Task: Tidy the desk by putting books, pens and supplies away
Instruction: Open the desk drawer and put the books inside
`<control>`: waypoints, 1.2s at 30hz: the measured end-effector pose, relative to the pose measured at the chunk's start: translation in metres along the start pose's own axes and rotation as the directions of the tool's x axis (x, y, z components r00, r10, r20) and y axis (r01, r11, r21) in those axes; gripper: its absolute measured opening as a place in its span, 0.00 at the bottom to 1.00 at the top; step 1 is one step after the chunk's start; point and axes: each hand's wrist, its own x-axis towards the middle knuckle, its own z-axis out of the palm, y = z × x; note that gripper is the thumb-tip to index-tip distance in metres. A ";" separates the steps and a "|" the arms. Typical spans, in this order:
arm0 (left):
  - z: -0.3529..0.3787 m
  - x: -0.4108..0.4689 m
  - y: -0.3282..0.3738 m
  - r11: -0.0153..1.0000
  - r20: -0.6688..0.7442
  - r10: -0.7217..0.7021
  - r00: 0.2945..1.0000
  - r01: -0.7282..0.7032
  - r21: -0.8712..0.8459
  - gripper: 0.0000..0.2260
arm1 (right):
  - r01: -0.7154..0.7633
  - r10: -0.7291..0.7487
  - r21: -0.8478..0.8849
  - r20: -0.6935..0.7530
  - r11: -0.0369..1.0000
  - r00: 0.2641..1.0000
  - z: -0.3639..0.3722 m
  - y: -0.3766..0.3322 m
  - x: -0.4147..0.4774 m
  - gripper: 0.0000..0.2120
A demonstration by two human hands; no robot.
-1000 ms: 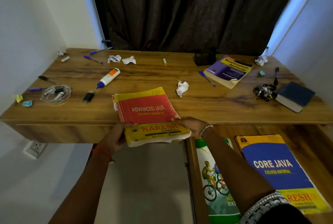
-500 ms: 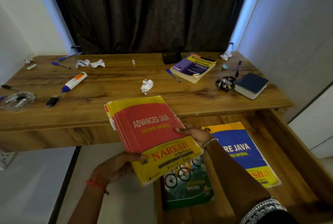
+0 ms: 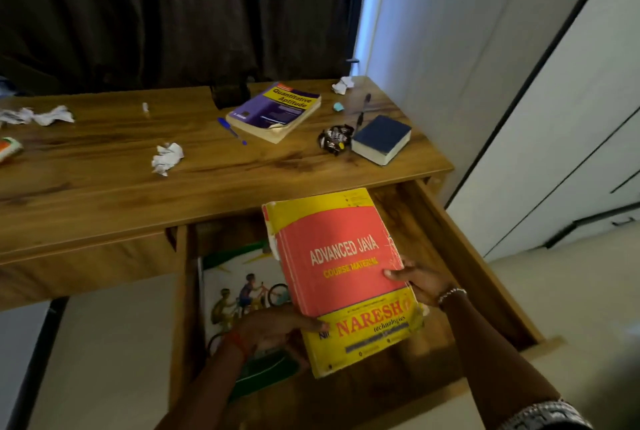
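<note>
Book [image 3: 341,277]: over drawer [image 3: 408,218], long axis front-to-back.
Left hand [image 3: 273,327]: grips near edge.
Right hand [image 3: 419,280]: grips right edge.

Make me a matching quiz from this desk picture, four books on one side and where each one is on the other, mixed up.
Things: 1 Advanced Java book; 2 Quantitative Aptitude book; 3 dark blue book; 4 cycling book.
Places: A lying in the open drawer; B beside the blue pen; C held above the drawer; D nearest the desk's right edge.
Pairs: 1-C, 2-B, 3-D, 4-A.
</note>
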 end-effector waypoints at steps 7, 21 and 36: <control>0.015 0.055 0.001 0.999 -0.045 -0.037 0.998 0.037 -0.008 0.27 | -0.048 0.032 -0.100 -0.155 0.994 0.987 -0.040 0.010 -0.011 0.37; 0.009 0.080 -0.003 0.845 -0.359 0.264 0.895 -0.035 0.533 0.24 | -0.120 -0.039 -0.445 -0.332 0.887 0.942 -0.036 0.004 0.031 0.19; -0.070 0.044 0.104 0.858 -0.557 0.498 0.664 -0.287 0.426 0.09 | 0.078 -0.505 -0.755 -0.353 0.650 0.788 0.048 -0.122 0.088 0.07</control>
